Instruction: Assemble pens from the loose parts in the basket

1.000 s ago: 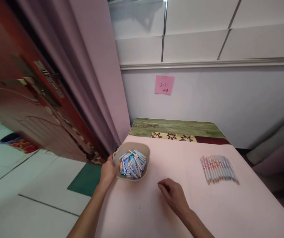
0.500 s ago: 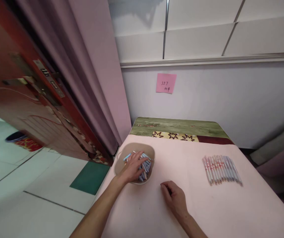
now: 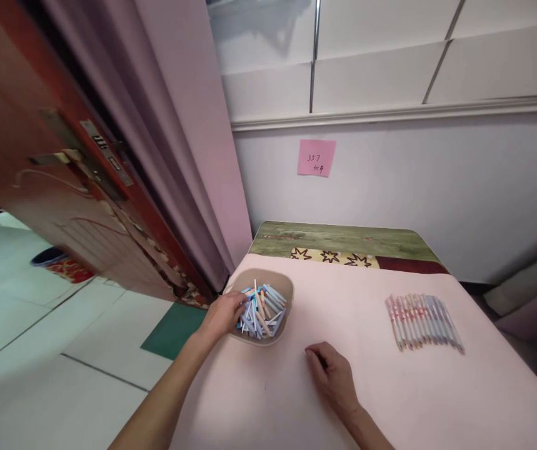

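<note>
A beige basket stands at the left of the pink-covered table, holding many loose pens in blue, white, orange and lilac. Over the basket's left edge lies my left hand, its fingertips bent down at the pens; whether they grip one cannot be made out. My right hand rests on the cloth, right of and nearer than the basket, with its fingers curled in and no object showing in it. Several pens lie side by side in a row on the right of the table.
The table has a green patterned strip at its far edge, against the wall. A pink note is stuck on the wall. To the left are a purple curtain, a red door, a green mat and a bin.
My left hand has moved left from the middle of the basket to its left edge, uncovering the pens. The view has shifted slightly. My right hand and the row of pens stay put.
</note>
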The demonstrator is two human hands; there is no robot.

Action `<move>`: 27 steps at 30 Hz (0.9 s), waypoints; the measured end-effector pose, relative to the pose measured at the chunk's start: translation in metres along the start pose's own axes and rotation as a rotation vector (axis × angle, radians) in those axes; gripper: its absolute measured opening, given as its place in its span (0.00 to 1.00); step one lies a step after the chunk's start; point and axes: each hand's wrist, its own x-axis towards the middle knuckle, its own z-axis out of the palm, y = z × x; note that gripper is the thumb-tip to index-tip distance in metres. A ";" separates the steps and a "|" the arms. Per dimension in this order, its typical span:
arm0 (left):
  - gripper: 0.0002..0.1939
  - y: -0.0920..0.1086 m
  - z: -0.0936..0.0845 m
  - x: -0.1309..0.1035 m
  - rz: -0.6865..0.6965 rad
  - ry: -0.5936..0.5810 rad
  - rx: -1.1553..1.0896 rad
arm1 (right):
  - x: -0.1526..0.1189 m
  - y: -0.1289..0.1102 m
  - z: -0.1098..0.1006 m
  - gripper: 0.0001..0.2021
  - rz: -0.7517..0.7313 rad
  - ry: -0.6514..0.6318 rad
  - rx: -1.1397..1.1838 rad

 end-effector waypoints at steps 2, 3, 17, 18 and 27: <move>0.07 -0.001 0.001 0.002 -0.007 -0.016 -0.023 | 0.000 0.000 0.000 0.13 -0.006 0.002 -0.003; 0.08 -0.001 0.002 0.004 -0.008 -0.017 -0.037 | -0.001 0.000 0.000 0.14 -0.010 0.006 -0.008; 0.19 0.026 0.043 0.020 -0.129 -0.088 -0.035 | 0.000 -0.002 -0.002 0.12 -0.038 0.013 -0.013; 0.20 0.028 0.043 0.021 -0.103 -0.088 -0.050 | 0.000 -0.003 -0.002 0.12 -0.041 0.014 -0.015; 0.13 0.026 0.006 -0.019 0.044 -0.079 -0.167 | 0.000 -0.002 -0.002 0.13 -0.027 0.021 0.019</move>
